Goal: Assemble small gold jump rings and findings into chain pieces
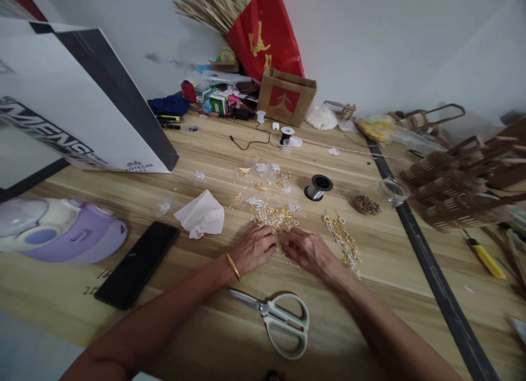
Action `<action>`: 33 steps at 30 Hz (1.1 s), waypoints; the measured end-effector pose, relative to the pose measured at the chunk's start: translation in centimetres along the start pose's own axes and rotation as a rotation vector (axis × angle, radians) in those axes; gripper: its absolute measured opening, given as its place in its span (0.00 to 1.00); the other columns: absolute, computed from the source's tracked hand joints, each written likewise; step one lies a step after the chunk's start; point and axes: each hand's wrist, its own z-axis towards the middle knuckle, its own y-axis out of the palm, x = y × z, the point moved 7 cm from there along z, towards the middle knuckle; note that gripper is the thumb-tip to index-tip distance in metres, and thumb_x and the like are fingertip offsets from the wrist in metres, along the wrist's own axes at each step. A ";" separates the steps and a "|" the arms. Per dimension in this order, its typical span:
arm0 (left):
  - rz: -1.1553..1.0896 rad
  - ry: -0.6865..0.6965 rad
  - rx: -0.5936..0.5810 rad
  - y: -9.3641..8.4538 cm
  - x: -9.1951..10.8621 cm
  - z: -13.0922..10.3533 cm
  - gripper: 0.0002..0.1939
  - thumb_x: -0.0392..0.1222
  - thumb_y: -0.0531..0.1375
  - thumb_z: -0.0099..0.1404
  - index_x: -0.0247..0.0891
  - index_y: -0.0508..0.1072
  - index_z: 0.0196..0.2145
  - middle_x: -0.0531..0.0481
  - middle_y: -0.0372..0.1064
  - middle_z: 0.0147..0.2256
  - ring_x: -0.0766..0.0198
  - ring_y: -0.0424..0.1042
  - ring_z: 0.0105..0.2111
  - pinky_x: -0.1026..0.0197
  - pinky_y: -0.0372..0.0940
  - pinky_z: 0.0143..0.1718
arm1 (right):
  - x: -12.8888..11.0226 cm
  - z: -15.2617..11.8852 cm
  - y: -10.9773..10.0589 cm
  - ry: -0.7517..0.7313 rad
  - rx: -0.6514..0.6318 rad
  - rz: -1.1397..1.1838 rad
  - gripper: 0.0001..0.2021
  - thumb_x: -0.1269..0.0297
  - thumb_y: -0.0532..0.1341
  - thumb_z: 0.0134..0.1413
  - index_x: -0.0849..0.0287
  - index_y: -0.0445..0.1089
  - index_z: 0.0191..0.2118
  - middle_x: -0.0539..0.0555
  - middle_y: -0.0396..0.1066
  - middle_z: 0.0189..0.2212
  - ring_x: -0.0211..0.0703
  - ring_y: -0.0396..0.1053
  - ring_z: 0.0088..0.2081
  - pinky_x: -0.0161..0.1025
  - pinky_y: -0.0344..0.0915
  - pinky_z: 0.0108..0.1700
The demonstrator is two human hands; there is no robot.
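My left hand (257, 249), with a gold bangle (234, 266) at its wrist, rests on the table with fingers curled together. Facing it, my right hand (307, 250) is closed in a pinch, fingertips close to the left ones. Whatever the fingertips hold is too small to make out. A thin silvery chain (291, 262) lies just below the right fingers. Right beyond both hands spreads a pile of gold and silver jewelry findings (277, 218). Several gold and silver beaded strands (345, 241) lie right of my right hand. White-handled scissors (283, 321) lie nearer to me.
A black phone (137, 265), a white tissue (201, 215) and a purple-white device (69, 233) are at left, below a large box (82, 96). A wire spool (318, 188), a dish of beads (367, 205) and woven baskets (464, 184) stand right. Bags (286, 96) line the wall.
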 end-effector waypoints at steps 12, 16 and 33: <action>-0.001 0.003 0.023 0.0 0.1 0.0 0.07 0.39 0.55 0.65 0.36 0.71 0.32 0.49 0.64 0.33 0.61 0.62 0.39 0.58 0.57 0.45 | 0.6 0.1 1.1 -0.040 0.046 -0.046 0.05 0.70 0.55 0.58 0.60 0.65 0.32 0.51 0.66 0.29 0.35 0.64 0.26 0.32 0.52 0.28; 0.010 0.011 0.010 0.0 0.2 0.0 0.06 0.38 0.55 0.65 0.37 0.71 0.33 0.49 0.64 0.34 0.61 0.62 0.40 0.58 0.57 0.46 | 0.6 0.1 1.3 -0.039 0.050 -0.048 0.05 0.70 0.54 0.59 0.60 0.65 0.33 0.51 0.66 0.30 0.35 0.64 0.27 0.32 0.53 0.29; -0.023 0.000 0.008 0.4 -0.1 0.2 0.06 0.37 0.55 0.64 0.37 0.72 0.32 0.49 0.65 0.34 0.61 0.62 0.39 0.57 0.58 0.46 | -0.5 0.0 1.1 -0.006 0.038 -0.167 0.06 0.69 0.53 0.60 0.60 0.66 0.33 0.53 0.66 0.31 0.37 0.64 0.29 0.33 0.49 0.27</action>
